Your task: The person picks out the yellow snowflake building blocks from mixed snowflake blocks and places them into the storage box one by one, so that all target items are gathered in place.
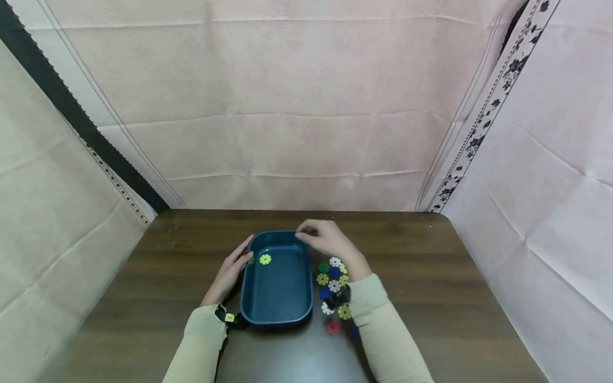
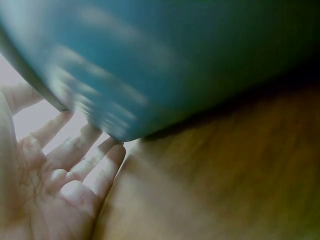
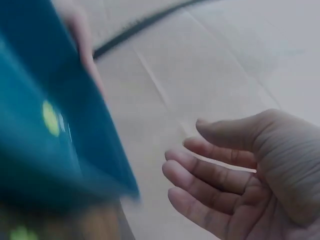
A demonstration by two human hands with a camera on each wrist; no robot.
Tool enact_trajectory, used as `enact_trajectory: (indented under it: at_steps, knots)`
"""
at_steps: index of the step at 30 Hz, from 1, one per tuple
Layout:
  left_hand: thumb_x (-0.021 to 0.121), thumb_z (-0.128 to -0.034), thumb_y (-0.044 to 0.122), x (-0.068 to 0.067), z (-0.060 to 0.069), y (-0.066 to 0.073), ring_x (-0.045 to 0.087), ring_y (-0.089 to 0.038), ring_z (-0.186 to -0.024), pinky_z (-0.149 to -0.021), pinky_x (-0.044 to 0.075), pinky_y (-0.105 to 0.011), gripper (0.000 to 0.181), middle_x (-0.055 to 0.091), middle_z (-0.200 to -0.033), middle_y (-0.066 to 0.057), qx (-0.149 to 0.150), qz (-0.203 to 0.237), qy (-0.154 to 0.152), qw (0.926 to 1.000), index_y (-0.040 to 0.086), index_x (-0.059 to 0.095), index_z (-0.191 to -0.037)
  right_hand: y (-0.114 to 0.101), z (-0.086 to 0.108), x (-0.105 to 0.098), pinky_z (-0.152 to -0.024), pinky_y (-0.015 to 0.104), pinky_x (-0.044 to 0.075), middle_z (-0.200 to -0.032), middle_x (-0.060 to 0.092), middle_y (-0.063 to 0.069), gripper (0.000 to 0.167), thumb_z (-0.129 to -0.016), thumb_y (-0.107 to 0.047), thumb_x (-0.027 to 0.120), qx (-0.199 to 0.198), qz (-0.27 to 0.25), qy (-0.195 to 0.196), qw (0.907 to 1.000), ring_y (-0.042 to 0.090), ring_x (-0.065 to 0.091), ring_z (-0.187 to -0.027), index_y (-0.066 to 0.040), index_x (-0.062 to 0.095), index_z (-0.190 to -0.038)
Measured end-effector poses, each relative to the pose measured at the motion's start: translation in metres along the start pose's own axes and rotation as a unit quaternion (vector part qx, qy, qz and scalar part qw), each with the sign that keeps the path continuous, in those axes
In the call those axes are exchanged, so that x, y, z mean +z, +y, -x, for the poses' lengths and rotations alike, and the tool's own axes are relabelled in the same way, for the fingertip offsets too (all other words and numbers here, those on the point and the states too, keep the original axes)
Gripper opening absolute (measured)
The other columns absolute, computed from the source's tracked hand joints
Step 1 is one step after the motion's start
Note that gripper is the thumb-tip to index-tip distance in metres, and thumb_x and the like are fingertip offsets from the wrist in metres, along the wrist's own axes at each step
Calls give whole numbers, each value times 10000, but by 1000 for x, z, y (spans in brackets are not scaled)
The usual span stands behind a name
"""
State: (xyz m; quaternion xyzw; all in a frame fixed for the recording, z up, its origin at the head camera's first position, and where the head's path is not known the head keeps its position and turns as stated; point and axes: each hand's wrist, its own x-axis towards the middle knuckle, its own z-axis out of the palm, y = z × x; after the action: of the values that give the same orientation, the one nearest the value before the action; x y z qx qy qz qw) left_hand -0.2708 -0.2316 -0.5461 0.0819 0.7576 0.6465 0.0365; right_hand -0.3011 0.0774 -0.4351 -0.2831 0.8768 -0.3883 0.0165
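A deep blue rectangular tray (image 1: pixel 276 314) with rounded corners stands on the table. Within its upper left part shows a yellow-green flower-shaped piece (image 1: pixel 265 259), blurred in the right wrist view. My left hand (image 1: pixel 231 271) holds the tray's left side near the far corner; its thumb is at the rim and its fingers (image 2: pixel 102 170) lie against the outer wall. My right hand (image 1: pixel 328 242) hovers by the far right corner. Its fingers (image 3: pixel 215 172) are loosely bent, with a gap to the thumb and nothing between them.
Right of the tray lie several flower-shaped pieces (image 1: pixel 333 286) in white, green, yellow and blue, partly hidden by the right wrist. A red piece (image 1: pixel 332 327) lies closer to me. The brown wooden table (image 1: pixel 407 266) ends at pale cloth walls (image 1: pixel 306 133).
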Motion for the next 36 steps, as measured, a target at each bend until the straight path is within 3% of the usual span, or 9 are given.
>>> enact_trajectory:
  at_steps: [10, 14, 18, 22, 26, 36]
  knots:
    - [512, -1060, 378, 3, -1, -2, 191, -266, -1512, -1159, 239, -596, 560, 229, -1651, 26, -31, 14, 27, 10000, 281, 342, -1585, 107, 77, -46, -771, 383, 523, -947, 701, -11, 151, -976, -251, 684, 609, 164, 137, 9979, 171, 635, -859, -128, 732, -1049]
    - [492, -1074, 343, 4, 1, 1, 166, -283, -1517, -1163, 222, -596, 557, 195, -1662, 3, -79, 70, -95, 9999, 259, 315, -1596, 139, 104, -49, -732, 362, 510, -919, 678, -36, 120, -967, -293, 697, 831, 70, 155, 9964, 175, 607, -825, -192, 726, -1026]
    - [479, -1084, 271, 2, 6, 15, 174, -324, -1511, -1151, 236, -610, 547, 180, -1665, -42, -84, 66, -142, 9998, 220, 302, -1599, 164, 119, -42, -692, 318, 497, -898, 663, -52, 115, -964, -343, 698, 712, -161, 536, 9959, 163, 587, -781, -245, 723, -1020]
    - [472, -1086, 233, 2, 11, 32, 198, -341, -1503, -1138, 267, -614, 550, 187, -1663, -76, -97, -3, -187, 9998, 173, 291, -1602, 175, 123, -36, -674, 297, 481, -915, 654, -59, 126, -936, -312, 740, 192, -124, 766, 9968, 149, 566, -779, -226, 732, -1027]
    - [472, -1086, 231, 3, 14, 37, 186, -329, -1508, -1143, 261, -608, 555, 186, -1662, -75, -175, 2, -202, 9996, 158, 286, -1603, 176, 123, -33, -677, 308, 468, -943, 638, -52, 167, -904, -259, 780, -340, 123, 707, 9968, 141, 537, -800, -174, 732, -1040]
    - [485, -1081, 261, 2, 13, 35, 183, -322, -1511, -1140, 264, -616, 548, 199, -1660, -51, -222, 9, -151, 9996, 203, 312, -1597, 176, 121, -33, -761, 334, 465, -981, 608, -105, 161, -871, -278, 814, -332, 494, 420, 9973, 127, 516, -907, -229, 721, -993]
